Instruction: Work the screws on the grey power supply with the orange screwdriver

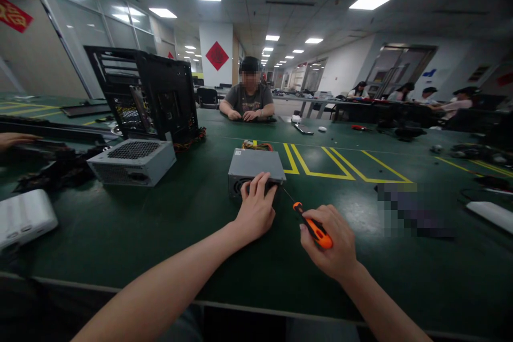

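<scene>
A grey computer power supply (256,163) sits on the green table in front of me, its bundled cables (258,145) at the far side. My left hand (256,206) grips its near edge, fingers over the top and near face, covering part of the fan grille. In my right hand (331,243) is an orange-and-black screwdriver (316,230), held by its handle. The thin shaft points up and left, with its tip at the right near corner of the power supply. Whether the tip sits in a screw is too small to tell.
A second power supply (134,160) lies to the left, before an open black computer case (148,93). Someone else's hand (16,140) is at the left edge, near a white box-like device (26,216). Across the table sits a person (249,96). Yellow tape (320,171) marks the tabletop.
</scene>
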Demonstrator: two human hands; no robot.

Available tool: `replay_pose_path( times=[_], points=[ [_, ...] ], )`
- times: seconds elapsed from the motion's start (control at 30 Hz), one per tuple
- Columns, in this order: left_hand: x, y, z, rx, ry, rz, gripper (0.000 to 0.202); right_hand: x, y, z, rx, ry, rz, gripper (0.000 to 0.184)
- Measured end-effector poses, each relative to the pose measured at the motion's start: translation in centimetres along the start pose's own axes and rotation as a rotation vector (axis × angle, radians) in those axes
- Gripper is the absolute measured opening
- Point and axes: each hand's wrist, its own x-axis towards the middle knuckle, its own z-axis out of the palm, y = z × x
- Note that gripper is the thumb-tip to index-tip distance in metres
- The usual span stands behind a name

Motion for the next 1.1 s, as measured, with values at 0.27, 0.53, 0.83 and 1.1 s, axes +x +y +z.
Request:
replay_pose_path(
  times=[0.27, 0.53, 0.83, 1.1],
  points=[
    [0.00, -0.02, -0.09, 0.025, -0.014, -0.005, 0.051, -0.44, 0.18, 0.22, -0.004, -0.020, 0.105, 0.014],
    [0.02, -0.01, -0.15, 0.001, -0.024, -0.007, 0.053, -0.20, -0.34, 0.03, 0.021, -0.089, 0.072, 0.013],
    [-0.05, -0.03, -0.06, 0.024, 0.019, 0.029, 0.050, -0.25, -0.17, 0.00, 0.044, -0.081, 0.086, 0.008],
    [0.04, 0.03, -0.29, 0.067, -0.029, 0.001, 0.047, -0.33, -0.13, -0.09, 0.045, -0.081, 0.105, 0.008]
  ],
)
